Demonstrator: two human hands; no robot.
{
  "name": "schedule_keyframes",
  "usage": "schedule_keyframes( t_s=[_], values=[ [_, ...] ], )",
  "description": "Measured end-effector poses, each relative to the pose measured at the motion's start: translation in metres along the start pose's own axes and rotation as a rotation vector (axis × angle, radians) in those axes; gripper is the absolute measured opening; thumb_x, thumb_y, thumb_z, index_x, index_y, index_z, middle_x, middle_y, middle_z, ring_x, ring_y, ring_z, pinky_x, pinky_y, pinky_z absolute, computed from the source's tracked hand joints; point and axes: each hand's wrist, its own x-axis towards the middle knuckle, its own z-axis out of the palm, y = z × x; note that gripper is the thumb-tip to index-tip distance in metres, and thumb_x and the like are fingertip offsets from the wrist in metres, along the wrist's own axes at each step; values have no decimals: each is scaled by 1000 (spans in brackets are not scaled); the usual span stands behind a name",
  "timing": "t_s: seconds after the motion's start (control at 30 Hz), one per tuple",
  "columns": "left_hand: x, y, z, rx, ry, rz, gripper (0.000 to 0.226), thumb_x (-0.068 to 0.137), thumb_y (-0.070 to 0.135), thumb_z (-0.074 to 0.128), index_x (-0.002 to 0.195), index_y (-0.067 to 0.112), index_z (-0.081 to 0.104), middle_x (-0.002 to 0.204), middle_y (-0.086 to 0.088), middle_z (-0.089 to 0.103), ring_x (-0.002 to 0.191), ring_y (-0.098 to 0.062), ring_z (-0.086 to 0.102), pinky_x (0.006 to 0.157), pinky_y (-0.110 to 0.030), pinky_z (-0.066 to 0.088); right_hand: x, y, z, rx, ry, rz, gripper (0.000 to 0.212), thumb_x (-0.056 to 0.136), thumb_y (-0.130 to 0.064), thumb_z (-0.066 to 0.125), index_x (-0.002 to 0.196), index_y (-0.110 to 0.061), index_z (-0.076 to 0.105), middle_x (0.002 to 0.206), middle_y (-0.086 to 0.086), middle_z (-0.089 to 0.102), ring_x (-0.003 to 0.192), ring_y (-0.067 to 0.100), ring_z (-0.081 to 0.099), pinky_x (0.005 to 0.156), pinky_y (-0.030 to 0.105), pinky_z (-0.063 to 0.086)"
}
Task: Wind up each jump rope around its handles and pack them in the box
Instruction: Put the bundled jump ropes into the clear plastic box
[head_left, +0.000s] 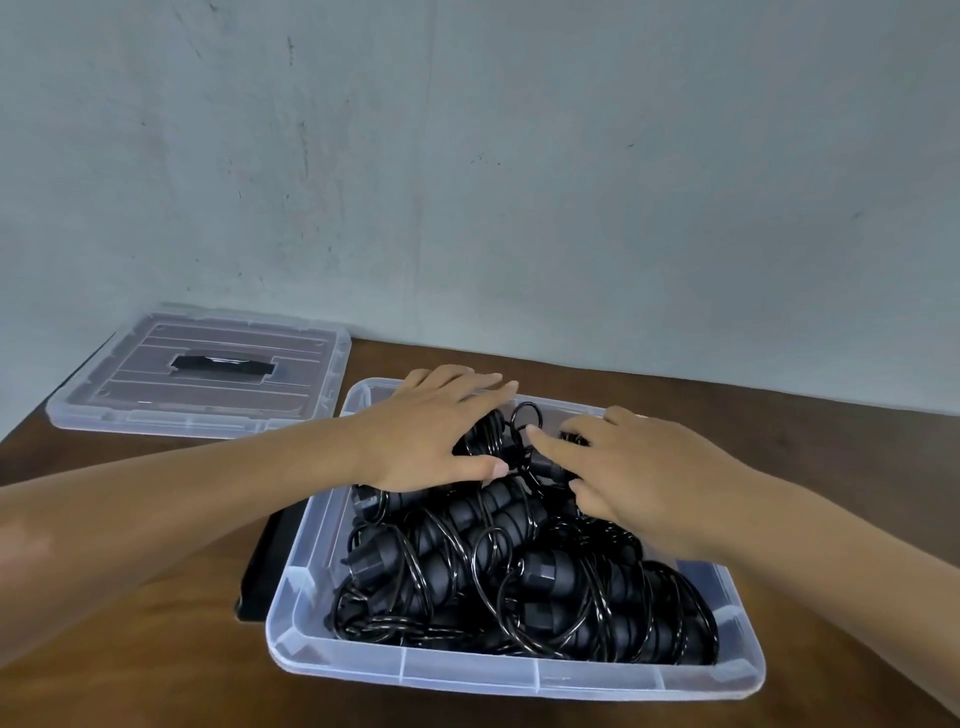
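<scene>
Several wound black jump ropes fill the clear plastic box in the lower middle of the frame, their handles lying side by side and loose loops of cord rising near the level of the rim. The left hand lies flat on the pile at the box's far left corner, fingers straight and spread, thumb pressing a handle. The right hand rests on the ropes just right of it, fingers relaxed and slightly bent, its index fingertip touching a cord loop; whether it pinches anything cannot be told. Both forearms cross the box's side walls from the lower corners of the frame. A flat black object lies against the box's left wall. The clear lid with a dark handle sits at the upper left, near the box's far left corner. Bare brown table stretches in the lower left and to the right of the box, ending at the grey wall behind.
</scene>
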Motion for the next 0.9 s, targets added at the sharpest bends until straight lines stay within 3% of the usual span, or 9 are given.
schedule_keyframes(
  t_s=[0.1, 0.17, 0.23, 0.3, 0.4, 0.5, 0.63, 0.8, 0.9],
  values=[
    [1, 0, 0, -26, -16, 24, 76, 101, 69, 39, 161, 53, -5, 174, 9, 3, 157, -16, 1, 125, -43, 4, 2, 8, -1, 263, -3, 35, 62, 109, -34, 37, 160, -28, 1, 108, -16, 50, 87, 5, 46, 72, 26, 39],
    [3, -1, -1, -19, -20, 34, 72, 102, 68, 39, 160, 54, 0, 174, 8, 3, 157, -17, 1, 126, -45, 6, 2, 15, -1, 467, -28, 64, 53, 109, -36, 36, 156, -30, 11, 93, -17, 47, 77, 7, 52, 69, 19, 42],
    [4, -2, 0, -8, -20, 40, 70, 102, 68, 39, 161, 54, 3, 174, 8, 3, 157, -18, 1, 127, -47, 7, 2, 24, 2, 620, -37, 77, 41, 108, -41, 36, 147, -36, 24, 100, -19, 51, 87, 14, 61, 81, 25, 49],
    [5, -2, 0, -3, -25, 43, 68, 101, 69, 37, 160, 57, 4, 174, 8, 3, 156, -18, 1, 128, -47, 8, 4, 32, 7, 755, -12, 95, 29, 107, -41, 39, 136, -42, 35, 114, -8, 61, 104, 25, 62, 94, 41, 51],
    [5, -1, -2, 19, -34, 52, 63, 102, 69, 34, 153, 65, -2, 174, 8, 3, 156, -16, 2, 126, -45, 8, 10, 40, 13, 910, 61, 98, 22, 107, -32, 45, 129, -38, 48, 122, -23, 63, 111, 7, 61, 102, 37, 46],
    [5, 0, -2, 33, -38, 52, 61, 101, 69, 31, 152, 65, -3, 174, 5, 5, 156, -19, 6, 126, -46, 10, 13, 39, 20, 980, 127, 113, 22, 107, -25, 49, 126, -35, 54, 123, -28, 64, 116, -4, 59, 103, 29, 45],
    [5, 0, -1, 45, -35, 51, 68, 93, 78, 16, 157, 62, 0, 172, 5, 10, 153, -20, 14, 125, -46, 14, 12, 37, 30, 1096, 210, 168, 21, 105, -19, 54, 122, -30, 59, 119, -24, 68, 114, -6, 62, 99, 20, 44],
    [6, 2, -3, 33, -57, 31, 76, 87, 83, 14, 159, 59, 3, 168, 8, 15, 149, -18, 21, 123, -41, 16, 5, 32, 39, 1206, 293, 222, 21, 104, -15, 55, 120, -27, 62, 118, -19, 71, 108, 0, 66, 97, 21, 47],
    [5, 3, -5, 47, -62, 23, 85, 83, 87, 17, 160, 51, 19, 168, 8, 17, 145, -18, 26, 122, -41, 19, 5, 30, 41, 1374, 390, 327, 24, 106, -14, 50, 116, -27, 67, 111, -13, 74, 100, 4, 70, 93, 23, 52]
  ],
)
